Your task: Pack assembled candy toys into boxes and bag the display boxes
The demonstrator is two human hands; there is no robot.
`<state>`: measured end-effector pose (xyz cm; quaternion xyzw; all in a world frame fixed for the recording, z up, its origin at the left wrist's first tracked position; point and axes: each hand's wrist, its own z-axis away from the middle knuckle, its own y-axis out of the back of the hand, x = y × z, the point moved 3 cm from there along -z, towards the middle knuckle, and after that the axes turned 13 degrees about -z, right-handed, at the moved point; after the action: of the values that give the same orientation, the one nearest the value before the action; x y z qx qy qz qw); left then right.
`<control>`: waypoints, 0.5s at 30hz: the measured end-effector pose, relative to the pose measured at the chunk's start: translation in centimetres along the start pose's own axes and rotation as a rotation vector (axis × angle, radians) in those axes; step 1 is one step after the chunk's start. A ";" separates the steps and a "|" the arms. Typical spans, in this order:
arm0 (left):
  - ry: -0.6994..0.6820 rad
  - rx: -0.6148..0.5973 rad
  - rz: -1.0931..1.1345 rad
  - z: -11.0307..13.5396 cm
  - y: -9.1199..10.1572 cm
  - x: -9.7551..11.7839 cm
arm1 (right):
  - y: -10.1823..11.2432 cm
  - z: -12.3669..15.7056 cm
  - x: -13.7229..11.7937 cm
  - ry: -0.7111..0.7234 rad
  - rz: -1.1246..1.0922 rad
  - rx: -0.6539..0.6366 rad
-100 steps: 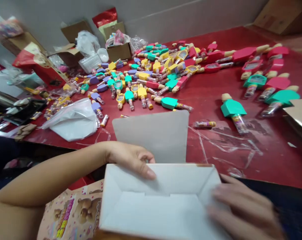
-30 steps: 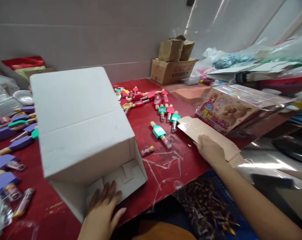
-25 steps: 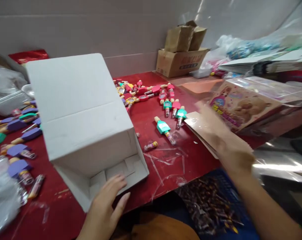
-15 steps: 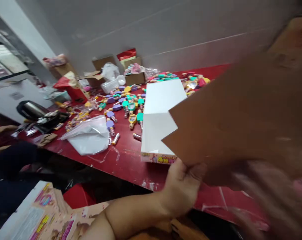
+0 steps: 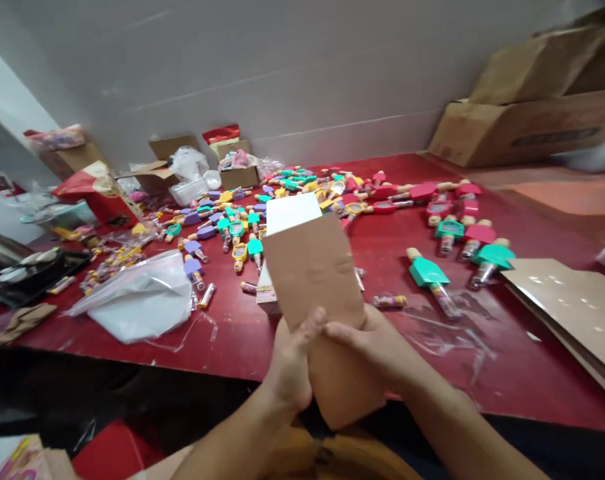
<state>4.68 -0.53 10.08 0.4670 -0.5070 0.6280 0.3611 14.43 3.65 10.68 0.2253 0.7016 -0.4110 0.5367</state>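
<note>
As we lean over red table [image 5: 542, 380], plastic bag [image 5: 142, 297] lies far left; left hand [image 5: 289, 360] and right hand [image 5: 369, 343] both closed on kraft card sheet [image 5: 322, 287], thumbs on its face, sheet held upright before white carton [image 5: 267, 297], seemingly not touching; card stack [image 5: 562, 313] at far right.

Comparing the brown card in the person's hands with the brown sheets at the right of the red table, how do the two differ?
The brown card stands tilted up, gripped by the left hand and right hand, while the brown sheets lie low on the red table, untouched by either hand. The card looks like one narrow piece; the sheets form a wider layered stack. Both are plain brown card.
</note>
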 end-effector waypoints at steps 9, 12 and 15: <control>-0.844 0.589 -1.122 1.2 5.4 8.3 | 2.5 1.6 -5.0 0.092 1.020 -0.018; -0.690 0.387 -1.132 0.1 5.2 7.5 | 2.8 1.9 -6.2 0.539 1.221 0.188; -0.669 0.544 -0.808 -1.3 5.9 6.7 | 4.3 1.6 -7.3 0.830 1.134 0.572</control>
<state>-3.10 -0.75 14.65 0.8717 -0.1958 0.3667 0.2595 20.95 5.67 15.92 0.8180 0.4889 -0.1197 0.2785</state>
